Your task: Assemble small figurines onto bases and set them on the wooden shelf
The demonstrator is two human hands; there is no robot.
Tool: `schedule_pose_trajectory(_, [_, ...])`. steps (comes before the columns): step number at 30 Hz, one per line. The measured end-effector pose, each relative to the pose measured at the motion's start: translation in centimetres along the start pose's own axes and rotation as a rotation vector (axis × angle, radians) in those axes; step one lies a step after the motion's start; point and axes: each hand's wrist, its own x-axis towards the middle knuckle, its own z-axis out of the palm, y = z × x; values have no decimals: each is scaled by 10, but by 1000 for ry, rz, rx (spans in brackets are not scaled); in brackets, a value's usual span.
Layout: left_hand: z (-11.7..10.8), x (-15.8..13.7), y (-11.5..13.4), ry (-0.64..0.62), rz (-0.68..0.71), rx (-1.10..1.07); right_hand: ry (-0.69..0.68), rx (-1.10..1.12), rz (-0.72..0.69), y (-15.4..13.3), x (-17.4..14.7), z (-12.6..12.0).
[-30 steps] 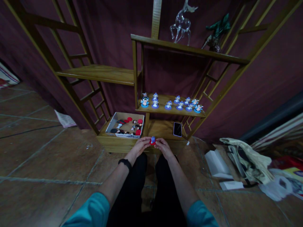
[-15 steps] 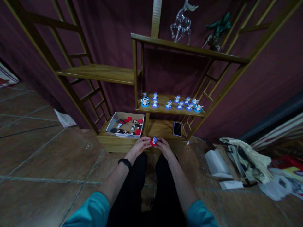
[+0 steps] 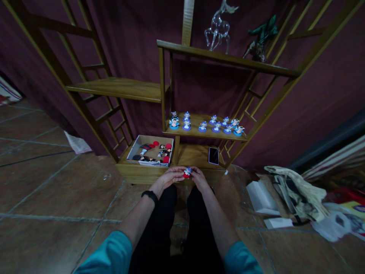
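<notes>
Between my two hands is a small figurine (image 3: pixel 187 171) with a blue-and-white body on a round red base. My left hand (image 3: pixel 173 175) grips it from the left, fingers closed at the base. From the right, the fingers of my right hand (image 3: pixel 198 177) are closed on its other side. Just beyond my left hand stands an open cardboard box (image 3: pixel 134 151) with loose dark-haired figurines and several red discs inside. Above, on the middle shelf (image 3: pixel 194 131), several small figurines (image 3: pixel 202 126) stand on purple or blue bases.
A phone (image 3: pixel 213 155) lies on the low shelf at right. A clear glass deer (image 3: pixel 219 30) and a green-brown ornament (image 3: pixel 261 40) stand on the top shelf. Bags and a cream cloth (image 3: pixel 299 190) lie on the floor to the right, beside a white box (image 3: pixel 261 198).
The figurine has turned and shifted slightly to the right between my fingers, so more of its front shows. My left fingers have stretched further toward it.
</notes>
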Motion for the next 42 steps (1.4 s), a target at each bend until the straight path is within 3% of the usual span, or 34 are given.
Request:
schedule_pose_trajectory(15, [-4, 6, -5, 106, 45, -126, -111, 70, 2, -16, -12, 9])
schedule_pose_trajectory(20, [-5, 7, -5, 87, 50, -120, -155, 56, 7, -20, -17, 11])
schedule_pose_trajectory(42, [-6, 7, -8, 79, 52, -8, -129, 96, 28, -10, -8, 7])
